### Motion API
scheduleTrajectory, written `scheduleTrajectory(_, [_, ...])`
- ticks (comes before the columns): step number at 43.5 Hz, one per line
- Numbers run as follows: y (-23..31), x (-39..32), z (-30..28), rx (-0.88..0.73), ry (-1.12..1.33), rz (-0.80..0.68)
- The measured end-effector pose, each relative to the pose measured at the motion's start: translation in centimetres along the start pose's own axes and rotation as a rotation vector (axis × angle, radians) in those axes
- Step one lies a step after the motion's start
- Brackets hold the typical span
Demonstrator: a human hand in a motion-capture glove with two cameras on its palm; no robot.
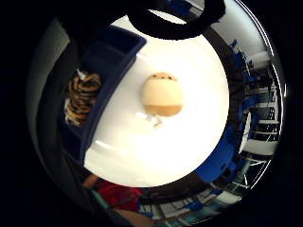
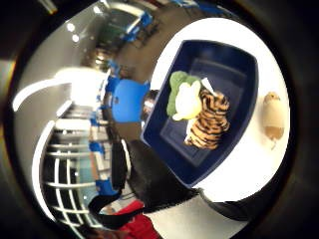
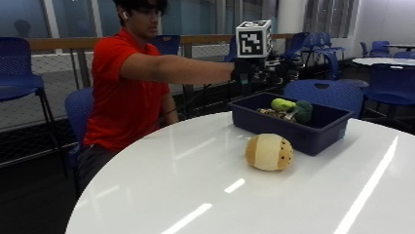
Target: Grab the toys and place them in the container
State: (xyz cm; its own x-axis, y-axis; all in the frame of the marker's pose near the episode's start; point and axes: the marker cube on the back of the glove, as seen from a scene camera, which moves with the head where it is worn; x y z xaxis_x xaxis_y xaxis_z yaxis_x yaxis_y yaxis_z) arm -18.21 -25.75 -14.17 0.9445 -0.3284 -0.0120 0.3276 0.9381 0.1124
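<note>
My right hand (image 3: 250, 70) is stretched out at arm's length above the far rim of the bin (image 3: 305, 129), not touching it or any toy; the glove is dark against the background and I cannot tell from any view whether my fingers are straight or curled, though nothing shows in my grasp. Below the palm, the blue bin sits on the white round surface (image 3: 195, 185), near the edge farthest from the outside camera. Inside it lie two toys pressed against each other: a striped tiger (image 2: 209, 122) stretched along the bin floor, and a green and pale yellow plush (image 2: 183, 94) touching the tiger's one end (from the side it shows as a yellow-green lump and a darker green one just above the bin's rim). The rest of the bin floor around them is bare blue. Outside the bin, just beside its long wall but apart from it, a round plush ball (image 3: 269, 152) rests on the surface; its top is cream, its lower part tan, with small dark dots on one side, and a small white tag lies against the surface next to it. My arm reaches from my red sleeve (image 3: 123, 53) across the edge of the surface toward the bin. Blue chairs (image 3: 324, 95) stand beyond the surface, one right behind the bin.
</note>
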Motion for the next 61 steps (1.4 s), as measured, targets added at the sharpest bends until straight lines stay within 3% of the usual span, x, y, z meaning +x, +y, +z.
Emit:
scheduleTrajectory(12, [1.7,7.8,-0.9,0.017,0.143,0.153])
scheduleTrajectory(25, [1.4,12.3,2.3,-0.057,0.19,0.232])
scheduleTrajectory(46, [-1.4,16.0,8.5,-0.088,0.19,0.368])
scheduleTrajectory(61, [-2.6,16.3,12.2,-0.162,0.199,0.371])
